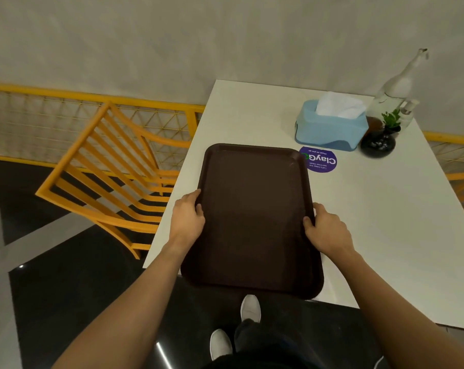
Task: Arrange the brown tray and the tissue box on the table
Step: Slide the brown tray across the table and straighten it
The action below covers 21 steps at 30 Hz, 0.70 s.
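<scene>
An empty brown tray (254, 217) lies lengthwise over the near left part of the white table (385, 222), its near end jutting past the table's front edge. My left hand (187, 218) grips its left rim and my right hand (324, 230) grips its right rim. A light blue tissue box (332, 129) with a white tissue sticking up stands at the far right of the table, apart from the tray.
A round purple sticker (320, 159) is partly under the tray's far right corner. A black vase with a green plant (380, 142) and a clear glass bottle (395, 89) stand beside the tissue box. A yellow chair (111, 177) and yellow railing (65, 97) are to the left.
</scene>
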Motion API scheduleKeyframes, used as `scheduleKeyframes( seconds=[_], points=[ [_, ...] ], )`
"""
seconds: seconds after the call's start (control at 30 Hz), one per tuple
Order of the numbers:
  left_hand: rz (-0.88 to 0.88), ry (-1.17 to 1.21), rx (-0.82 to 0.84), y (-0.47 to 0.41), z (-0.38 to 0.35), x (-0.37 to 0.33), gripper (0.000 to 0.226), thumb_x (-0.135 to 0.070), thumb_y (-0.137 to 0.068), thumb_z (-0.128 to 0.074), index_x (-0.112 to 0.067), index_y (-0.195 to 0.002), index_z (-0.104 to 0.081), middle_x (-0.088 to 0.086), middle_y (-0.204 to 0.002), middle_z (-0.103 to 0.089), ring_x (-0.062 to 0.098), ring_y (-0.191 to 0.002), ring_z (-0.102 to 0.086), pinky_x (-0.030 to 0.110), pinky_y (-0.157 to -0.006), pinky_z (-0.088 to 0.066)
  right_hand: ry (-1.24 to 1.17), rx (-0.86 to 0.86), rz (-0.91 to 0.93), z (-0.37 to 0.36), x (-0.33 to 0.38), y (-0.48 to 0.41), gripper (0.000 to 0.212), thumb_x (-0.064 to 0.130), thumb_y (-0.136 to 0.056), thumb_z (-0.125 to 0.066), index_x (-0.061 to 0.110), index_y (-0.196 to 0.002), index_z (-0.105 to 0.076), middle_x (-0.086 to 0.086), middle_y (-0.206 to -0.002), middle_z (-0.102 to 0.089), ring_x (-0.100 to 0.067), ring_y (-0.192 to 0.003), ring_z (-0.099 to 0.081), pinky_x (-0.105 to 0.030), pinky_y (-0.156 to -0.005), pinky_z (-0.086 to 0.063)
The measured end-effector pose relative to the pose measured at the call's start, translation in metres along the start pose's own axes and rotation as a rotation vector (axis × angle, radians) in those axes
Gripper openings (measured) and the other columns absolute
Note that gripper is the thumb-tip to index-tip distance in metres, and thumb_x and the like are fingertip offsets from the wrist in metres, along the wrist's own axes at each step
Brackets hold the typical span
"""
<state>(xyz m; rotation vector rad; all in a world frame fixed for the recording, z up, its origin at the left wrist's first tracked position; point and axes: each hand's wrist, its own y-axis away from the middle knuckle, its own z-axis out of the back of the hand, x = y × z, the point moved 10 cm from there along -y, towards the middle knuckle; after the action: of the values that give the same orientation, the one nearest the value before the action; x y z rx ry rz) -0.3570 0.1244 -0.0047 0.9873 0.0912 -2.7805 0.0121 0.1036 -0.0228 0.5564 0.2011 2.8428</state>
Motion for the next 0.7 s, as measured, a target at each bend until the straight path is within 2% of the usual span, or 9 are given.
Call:
scheduleKeyframes(
  seconds=[0.1,0.2,0.3,0.43,0.57,0.7],
  points=[
    [-0.086,-0.109,0.01,-0.012,0.0,-0.001,0.047,-0.018,-0.104,-0.045,-0.014,-0.151,-0.045,0.006,-0.149,-0.053,0.027,-0.139,-0.044,0.039,-0.115,-0.036,0.038,-0.095,0.085,0.005,0.017,-0.009,0.057,0.039,-0.1,-0.052,0.018,-0.15,-0.036,-0.008,-0.139,-0.055,-0.031,-0.118,-0.058,-0.048,-0.092,-0.053],
    [-0.175,-0.207,0.003,-0.022,-0.003,-0.004,0.049,-0.019,-0.105,-0.042,-0.013,-0.154,-0.04,0.007,-0.153,-0.049,0.025,-0.141,-0.043,0.037,-0.119,-0.032,0.114,-0.13,0.121,-0.001,0.028,-0.018,0.062,0.044,-0.101,-0.048,0.016,-0.154,-0.032,-0.009,-0.154,-0.041,-0.032,-0.136,-0.043,-0.052,-0.107,-0.041],
    [-0.216,-0.257,0.0,-0.036,-0.006,-0.003,0.049,-0.02,-0.106,-0.04,-0.012,-0.154,-0.039,0.007,-0.155,-0.047,0.024,-0.144,-0.041,0.037,-0.121,-0.029,0.151,-0.141,0.11,-0.009,0.034,-0.028,0.067,0.05,-0.101,-0.043,0.016,-0.156,-0.028,-0.007,-0.162,-0.03,-0.031,-0.146,-0.031,-0.054,-0.115,-0.027],
    [-0.236,-0.275,0.011,-0.057,-0.008,0.0,0.049,-0.019,-0.106,-0.039,-0.012,-0.154,-0.039,0.006,-0.155,-0.046,0.023,-0.145,-0.039,0.037,-0.121,-0.027,0.168,-0.148,0.124,-0.016,0.043,-0.042,0.073,0.055,-0.1,-0.038,0.014,-0.158,-0.021,-0.008,-0.165,-0.023,-0.031,-0.151,-0.022,-0.054,-0.119,-0.015],
    [-0.242,-0.267,0.021,-0.076,-0.008,0.003,0.049,-0.018,-0.106,-0.039,-0.011,-0.154,-0.039,0.008,-0.155,-0.047,0.025,-0.145,-0.039,0.037,-0.121,-0.028,0.17,-0.104,0.104,-0.019,0.05,-0.056,0.074,0.056,-0.1,-0.038,0.015,-0.159,-0.017,-0.007,-0.166,-0.02,-0.031,-0.152,-0.02,-0.055,-0.119,-0.015],
    [-0.219,-0.224,0.061,-0.089,-0.01,0.008,0.053,-0.027,-0.106,-0.038,-0.014,-0.157,-0.032,0.007,-0.16,-0.039,0.023,-0.149,-0.032,0.037,-0.122,-0.023,0.153,-0.059,0.093,-0.022,0.058,-0.069,0.082,0.064,-0.098,-0.032,0.016,-0.16,-0.008,-0.005,-0.168,-0.01,-0.029,-0.153,-0.014,-0.058,-0.119,-0.013]
  ],
)
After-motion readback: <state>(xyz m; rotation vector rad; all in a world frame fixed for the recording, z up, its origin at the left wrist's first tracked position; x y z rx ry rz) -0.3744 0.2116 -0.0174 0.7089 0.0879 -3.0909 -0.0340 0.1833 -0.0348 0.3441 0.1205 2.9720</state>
